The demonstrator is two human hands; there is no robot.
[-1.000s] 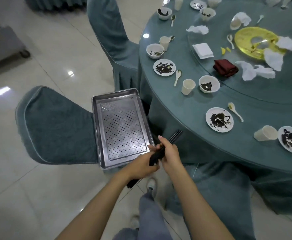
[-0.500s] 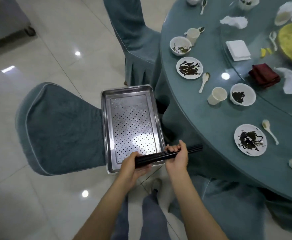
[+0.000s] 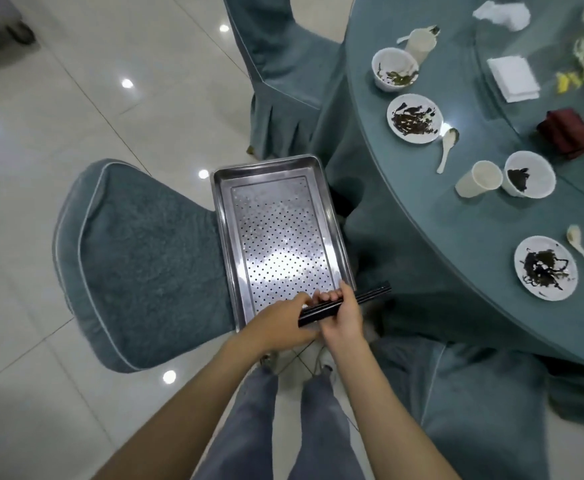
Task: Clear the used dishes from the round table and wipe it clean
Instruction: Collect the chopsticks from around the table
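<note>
A bundle of black chopsticks lies crosswise over the near end of a perforated steel tray. My right hand grips the bundle from above, fingers curled round it. My left hand holds its left end, partly under the right hand. The tray rests on a covered chair seat. On the round table to the right stand white plates with dark scraps, bowls, cups, spoons and crumpled napkins.
A second covered chair stands behind the tray against the table. A folded red cloth and a white napkin stack lie on the glass turntable. Glossy tile floor spreads to the left. A cart wheel shows at the top left.
The chopstick bundle turned from upright-diagonal to crosswise and moved over the tray's near end. Both hands stayed on it and closed together. The view swung left and down.
</note>
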